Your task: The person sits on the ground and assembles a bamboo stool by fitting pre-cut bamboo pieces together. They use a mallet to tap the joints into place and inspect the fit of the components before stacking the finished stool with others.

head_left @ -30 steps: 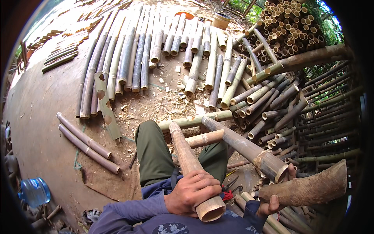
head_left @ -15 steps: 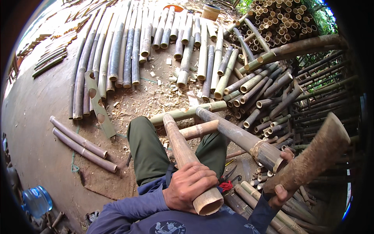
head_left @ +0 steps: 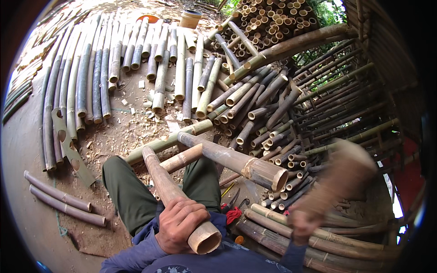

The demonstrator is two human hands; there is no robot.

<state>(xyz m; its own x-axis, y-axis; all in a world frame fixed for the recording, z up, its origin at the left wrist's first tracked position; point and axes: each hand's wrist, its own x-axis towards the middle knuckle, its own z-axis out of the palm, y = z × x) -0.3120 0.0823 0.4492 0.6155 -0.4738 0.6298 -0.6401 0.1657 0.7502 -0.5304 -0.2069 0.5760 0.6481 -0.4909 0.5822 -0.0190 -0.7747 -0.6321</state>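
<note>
My left hand [head_left: 182, 225] is wrapped round the near end of a tan bamboo tube [head_left: 161, 177], which lies between my thighs with its open end toward me. My right hand [head_left: 303, 224] grips the lower end of a thick brown bamboo club [head_left: 334, 182], raised to the right and blurred by motion. A short bamboo crosspiece [head_left: 182, 158] spans from the held tube to a second, darker bamboo tube [head_left: 232, 157] on its right. Beyond my knees, a greenish bamboo log [head_left: 168, 141] lies across the far ends of both tubes.
Long bamboo poles [head_left: 96, 77] lie in a row at the far left. Cut tubes [head_left: 250, 102] pile up on the right, before a bamboo rack [head_left: 341, 95]. Wood chips [head_left: 125, 129] litter the ground. Red cloth [head_left: 233, 214] and a dark blade [head_left: 235, 199] lie beside my right hip.
My right hand has shifted the club away from the darker tube's end, and its fingers now close round the handle. My left hand keeps its hold. The whole view has swung rightward.
</note>
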